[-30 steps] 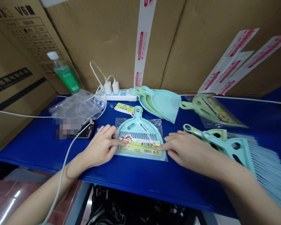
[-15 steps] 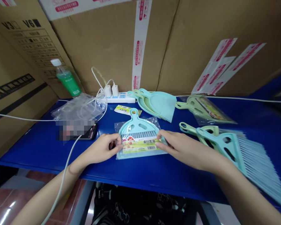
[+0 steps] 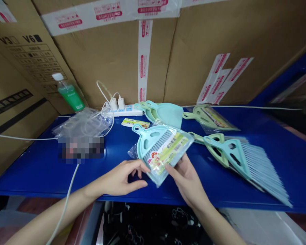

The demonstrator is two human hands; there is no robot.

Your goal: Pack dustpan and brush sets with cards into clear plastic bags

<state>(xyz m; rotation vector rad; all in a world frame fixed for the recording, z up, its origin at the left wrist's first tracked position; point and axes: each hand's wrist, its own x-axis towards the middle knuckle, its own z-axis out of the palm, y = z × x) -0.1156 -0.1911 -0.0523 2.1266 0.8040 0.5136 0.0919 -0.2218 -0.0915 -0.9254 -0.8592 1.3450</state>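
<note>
Blue table [image 3: 35, 172] here: brushes [image 3: 262, 166] lying right of the right fingers [image 3: 173, 174], dustpans [image 3: 170, 113] beyond those; past the left fingers [image 3: 137, 165], a card [image 3: 135, 123], then a power strip [image 3: 129, 110], bags [image 3: 80, 123] off leftward.

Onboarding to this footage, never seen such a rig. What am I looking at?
No machine here: a person works bare-handed, seen from one head-worn camera looking forward and down. The right hand holds a light blue dustpan and brush set in a clear bag. The left hand is open at its edge; whether it touches is unclear. On the blue table lie brushes, overlapping dustpans, a bagged green dustpan, a label card, clear plastic and a power strip.
</note>
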